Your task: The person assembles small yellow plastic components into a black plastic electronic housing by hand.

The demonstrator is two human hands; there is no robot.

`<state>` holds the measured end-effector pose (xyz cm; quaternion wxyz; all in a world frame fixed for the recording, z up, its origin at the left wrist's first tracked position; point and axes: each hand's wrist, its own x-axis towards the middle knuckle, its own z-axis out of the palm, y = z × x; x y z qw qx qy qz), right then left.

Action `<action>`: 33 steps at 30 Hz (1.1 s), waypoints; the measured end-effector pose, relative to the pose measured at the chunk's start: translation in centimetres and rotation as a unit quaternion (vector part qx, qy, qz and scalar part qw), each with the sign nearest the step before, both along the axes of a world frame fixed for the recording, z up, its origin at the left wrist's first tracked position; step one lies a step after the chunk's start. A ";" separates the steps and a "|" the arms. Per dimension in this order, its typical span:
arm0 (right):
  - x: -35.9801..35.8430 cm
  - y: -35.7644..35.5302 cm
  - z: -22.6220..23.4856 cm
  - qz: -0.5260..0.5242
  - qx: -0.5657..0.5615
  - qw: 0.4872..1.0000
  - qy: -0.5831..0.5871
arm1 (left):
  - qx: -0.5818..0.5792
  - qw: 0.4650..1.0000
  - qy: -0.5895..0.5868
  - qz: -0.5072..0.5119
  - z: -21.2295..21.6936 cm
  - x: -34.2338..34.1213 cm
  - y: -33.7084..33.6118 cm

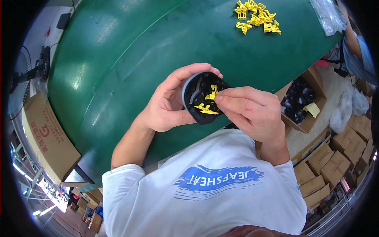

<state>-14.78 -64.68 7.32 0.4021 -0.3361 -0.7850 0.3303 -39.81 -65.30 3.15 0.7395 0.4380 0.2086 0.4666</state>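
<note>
My left hand (167, 98) is wrapped round a black cup-shaped plastic housing (194, 85) with a grey-blue outer side, its hollow turned up toward me. Inside the hollow sit two yellow plastic clips: an upper clip (213, 91) near the middle and a lower clip (206, 109) near the bottom edge. The fingers of my right hand (248, 108) are pinched together at the housing's right side, their tips next to the upper clip. Whether those fingertips grip the clip or something smaller is hidden.
Several loose yellow clips (256, 16) lie in a pile on the green table (158, 47). A clear plastic bag (328, 16) is at its far right, near another person's arm (352, 39). An open carton (290, 98) of black parts stands at right; a carton (49, 136) and fan are at left.
</note>
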 end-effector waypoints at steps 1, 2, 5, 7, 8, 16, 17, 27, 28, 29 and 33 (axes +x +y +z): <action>-0.1 -0.2 0.1 -0.002 -0.004 1.000 -0.003 | -0.007 1.000 0.013 -0.003 0.2 0.0 -0.2; -0.1 -0.3 0.4 -0.006 -0.005 1.000 -0.012 | -0.014 1.000 0.026 -0.006 0.2 0.1 -0.4; -0.2 -0.9 0.2 -0.016 -0.003 1.000 -0.013 | 0.005 1.000 0.027 -0.005 0.0 0.2 -0.8; -0.2 -1.2 -0.1 -0.022 -0.001 1.000 -0.005 | 0.017 0.999 0.037 -0.006 -0.2 0.4 -0.7; -0.3 -1.3 -0.1 -0.020 -0.004 1.000 -0.012 | 0.032 0.998 0.047 -0.002 -0.2 0.4 -0.7; 0.0 -1.4 -0.7 -0.048 0.005 0.999 -0.009 | 0.077 0.994 0.072 0.014 -0.6 0.6 -0.6; 0.3 -1.2 0.2 -0.066 0.037 0.995 -0.072 | 0.072 0.995 0.062 0.026 -0.6 0.7 -0.7; 0.3 -1.9 1.2 -0.069 0.033 0.985 -0.154 | 0.050 0.997 0.010 0.052 -1.0 1.1 -1.0; 0.2 -1.8 1.2 -0.069 0.037 0.985 -0.153 | 0.065 0.996 0.010 0.053 -1.0 1.2 -0.9; 0.2 -1.7 1.2 -0.069 0.037 0.985 -0.153 | 0.064 0.996 0.010 0.053 -1.0 1.1 -1.0; 0.2 -1.1 0.7 -0.041 0.005 0.989 -0.143 | 0.056 0.996 0.024 0.066 -1.0 0.8 -1.0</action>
